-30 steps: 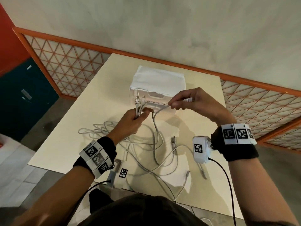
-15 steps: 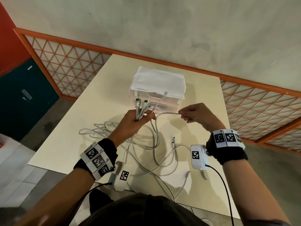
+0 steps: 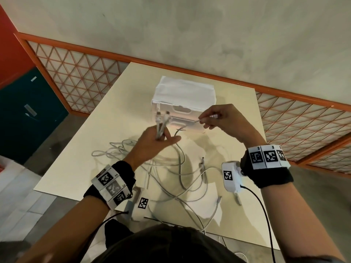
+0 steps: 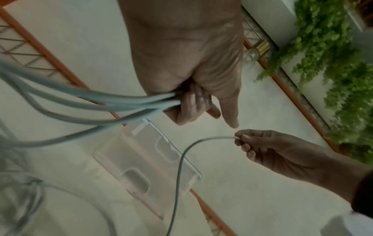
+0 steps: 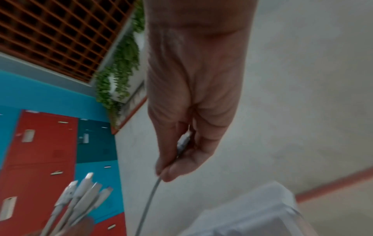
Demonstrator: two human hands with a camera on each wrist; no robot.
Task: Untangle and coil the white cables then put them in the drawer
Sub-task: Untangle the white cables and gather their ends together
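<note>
Several white cables (image 3: 180,168) lie tangled on the cream table (image 3: 98,141) in front of me. My left hand (image 3: 155,141) holds a bunch of cable ends (image 3: 161,122) upright, plugs pointing up; the same bunch (image 5: 80,196) shows in the right wrist view, and its cords (image 4: 101,102) run out of my fist in the left wrist view. My right hand (image 3: 218,118) pinches the plug end of one cable (image 3: 199,120) just right of the bunch; that end (image 5: 182,143) lies between thumb and fingers. The white drawer unit (image 3: 184,105) stands behind both hands, drawers closed.
A white cloth (image 3: 186,90) covers the drawer unit's top. Loose cable ends (image 3: 202,162) lie near the table's front edge, and one cable hangs over it. An orange-framed lattice railing (image 3: 76,69) runs behind the table. Blue and red lockers (image 5: 50,143) stand to the left.
My right hand has risen and moved toward the drawer unit with its cable end, closing in on the bunch. My left hand has kept holding the bunch, fingers spread slightly.
</note>
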